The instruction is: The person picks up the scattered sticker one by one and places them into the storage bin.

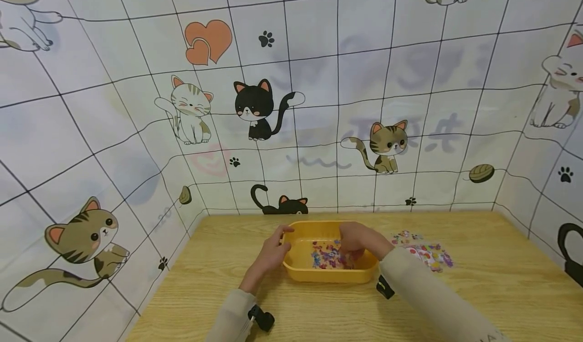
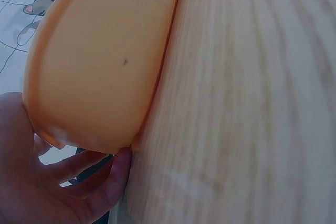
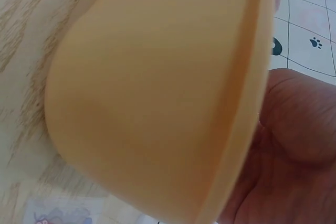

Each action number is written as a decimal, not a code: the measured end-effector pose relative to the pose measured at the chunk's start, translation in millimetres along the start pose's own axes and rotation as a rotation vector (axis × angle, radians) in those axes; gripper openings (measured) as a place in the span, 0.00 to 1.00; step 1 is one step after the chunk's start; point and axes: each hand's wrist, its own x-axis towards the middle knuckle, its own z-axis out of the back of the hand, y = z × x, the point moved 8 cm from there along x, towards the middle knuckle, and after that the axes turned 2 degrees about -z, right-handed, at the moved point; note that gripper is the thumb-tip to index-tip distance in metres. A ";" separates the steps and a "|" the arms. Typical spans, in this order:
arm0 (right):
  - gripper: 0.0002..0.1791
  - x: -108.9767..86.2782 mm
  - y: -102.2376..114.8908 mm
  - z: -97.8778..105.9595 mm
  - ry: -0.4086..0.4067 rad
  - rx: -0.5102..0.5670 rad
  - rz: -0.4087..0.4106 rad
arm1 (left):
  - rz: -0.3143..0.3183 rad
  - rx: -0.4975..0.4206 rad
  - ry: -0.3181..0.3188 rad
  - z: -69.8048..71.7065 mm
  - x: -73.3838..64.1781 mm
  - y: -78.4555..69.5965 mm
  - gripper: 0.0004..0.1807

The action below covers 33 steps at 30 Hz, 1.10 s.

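A yellow plastic basin (image 1: 328, 276) sits on the wooden table in the head view. Small shiny multicoloured pieces (image 1: 325, 256) lie scattered over its floor, mostly on the right. At the basin's left end my left hand (image 1: 273, 251) grips the rim; the left wrist view shows its fingers (image 2: 118, 174) bent around the end wall. My right hand (image 1: 357, 238) reaches down over the right side into the basin, among the pieces. Its fingertips are hidden in the head view, and the basin wall (image 3: 152, 93) covers them in the right wrist view; I cannot tell what they hold.
To the right of the basin, colourful flat pieces and clear packets (image 1: 428, 256) lie on the table (image 1: 492, 281). A wall covering with cat drawings (image 1: 319, 129) rises behind and at both sides. A black curved object (image 1: 571, 253) stands at the far right edge.
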 end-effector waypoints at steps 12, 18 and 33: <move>0.14 5.8 -1.7 -1.4 -0.023 -0.046 0.043 | 0.007 0.004 0.000 0.2 0.0 0.9 0.22; 0.28 7.7 3.4 6.0 -0.083 -0.018 0.137 | 0.014 0.007 0.000 0.4 -1.2 0.4 0.21; 0.23 6.5 -3.1 1.6 -0.058 0.058 0.142 | 0.024 0.014 -0.006 -0.6 -0.2 2.5 0.22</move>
